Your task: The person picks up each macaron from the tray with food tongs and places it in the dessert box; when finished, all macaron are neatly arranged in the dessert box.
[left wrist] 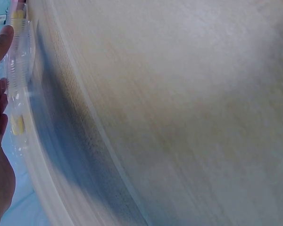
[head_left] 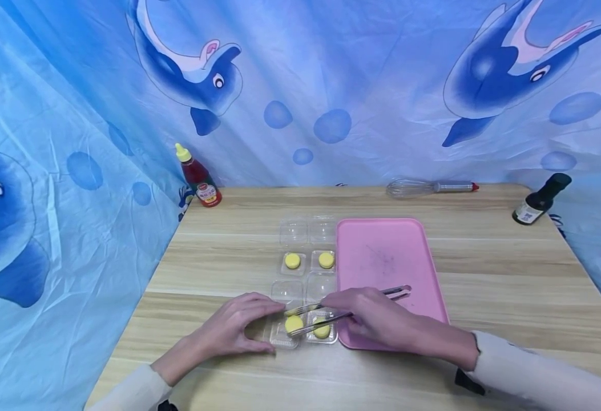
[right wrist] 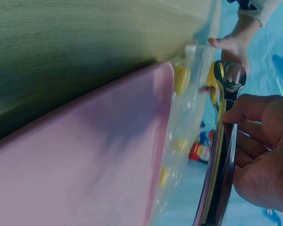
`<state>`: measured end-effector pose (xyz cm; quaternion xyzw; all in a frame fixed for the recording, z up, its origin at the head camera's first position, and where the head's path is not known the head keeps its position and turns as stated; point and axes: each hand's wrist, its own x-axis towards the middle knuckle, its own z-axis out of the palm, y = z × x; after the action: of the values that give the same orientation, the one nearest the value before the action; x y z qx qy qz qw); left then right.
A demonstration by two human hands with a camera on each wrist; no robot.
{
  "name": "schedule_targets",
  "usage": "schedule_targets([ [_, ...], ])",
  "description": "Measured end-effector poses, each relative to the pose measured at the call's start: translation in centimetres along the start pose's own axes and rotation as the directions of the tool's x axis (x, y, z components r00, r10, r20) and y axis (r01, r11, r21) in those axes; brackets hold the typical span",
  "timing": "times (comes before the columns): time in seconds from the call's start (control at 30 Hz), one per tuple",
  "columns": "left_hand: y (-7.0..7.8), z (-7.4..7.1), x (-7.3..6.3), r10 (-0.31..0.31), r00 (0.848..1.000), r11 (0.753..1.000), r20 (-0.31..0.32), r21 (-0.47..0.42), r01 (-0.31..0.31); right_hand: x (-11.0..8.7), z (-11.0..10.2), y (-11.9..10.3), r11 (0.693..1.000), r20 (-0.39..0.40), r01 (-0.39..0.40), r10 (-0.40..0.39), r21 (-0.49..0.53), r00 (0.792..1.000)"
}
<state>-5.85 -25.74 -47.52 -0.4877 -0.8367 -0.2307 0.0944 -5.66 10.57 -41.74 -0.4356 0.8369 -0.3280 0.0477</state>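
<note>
My right hand [head_left: 369,314] grips metal tongs [right wrist: 221,150] near their middle. Between the fork-like tong tips lies a round yellow pastry [head_left: 294,324], at the front-left clear plastic box [head_left: 282,343]. My left hand [head_left: 238,325] is at that box's left side, thumb and fingers spread apart with the fingertips right at its edge. In the left wrist view one straight finger [left wrist: 2,44] lies along the ribbed plastic. To the right, another yellow pastry [head_left: 322,329] sits in the front-right box [head_left: 332,335], partly behind the tongs.
Two back boxes with raised lids [head_left: 294,231] hold one yellow pastry [head_left: 292,261] each. A pink tray [head_left: 382,257] lies right beside the boxes. Farther back are a red sauce bottle [head_left: 202,182], a whisk [head_left: 428,187] and a dark bottle [head_left: 539,202].
</note>
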Motion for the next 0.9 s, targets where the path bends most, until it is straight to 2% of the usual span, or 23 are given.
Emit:
schedule_targets([
  [0.4,0.1,0.0,-0.1,0.006,1.000,1.000,-0.001,-0.007,-0.006,1.7,1.7,0.1,0.998,0.021,0.063,-0.063,0.009,0.998],
  [0.9,0.0,0.0,-0.2,-0.014,1.000,1.000,0.017,0.005,0.014,1.9,2.0,0.2,1.000,0.025,0.027,-0.026,-0.008,0.999],
])
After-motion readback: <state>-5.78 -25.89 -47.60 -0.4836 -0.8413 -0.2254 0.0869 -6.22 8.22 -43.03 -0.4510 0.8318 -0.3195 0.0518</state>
